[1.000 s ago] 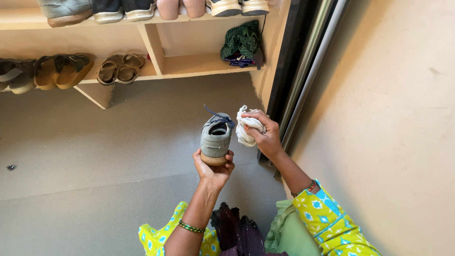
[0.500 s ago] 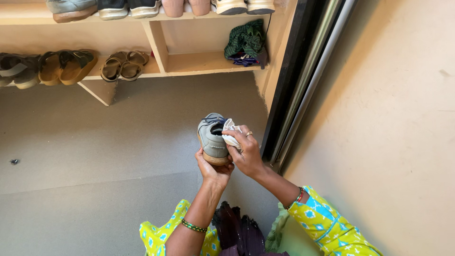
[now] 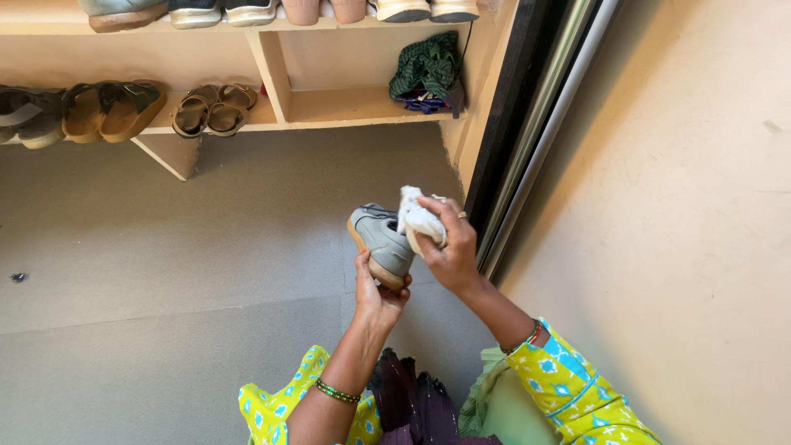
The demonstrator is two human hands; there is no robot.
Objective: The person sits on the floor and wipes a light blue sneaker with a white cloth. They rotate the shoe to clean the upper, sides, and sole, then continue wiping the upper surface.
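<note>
A grey sneaker (image 3: 381, 237) with a tan sole is held up over the floor, tilted onto its side with the sole toward the lower left. My left hand (image 3: 377, 290) grips it at the heel from below. My right hand (image 3: 449, 244) is closed around a crumpled white cloth (image 3: 418, 221) and presses it against the upper part of the shoe near its opening. Both arms wear yellow patterned sleeves, with a green bangle on the left wrist.
A wooden shoe rack (image 3: 272, 74) stands at the back with sandals (image 3: 210, 111), brown clogs (image 3: 111, 111), several shoes on the top shelf and a green folded cloth (image 3: 424, 70). A dark door frame (image 3: 503, 140) and beige wall are at right. Grey floor (image 3: 165, 247) lies below.
The sneaker has been tipped from heel-on upright to lying on its side. My right hand brought the cloth from beside the shoe onto it and has slid it up over the upper.
</note>
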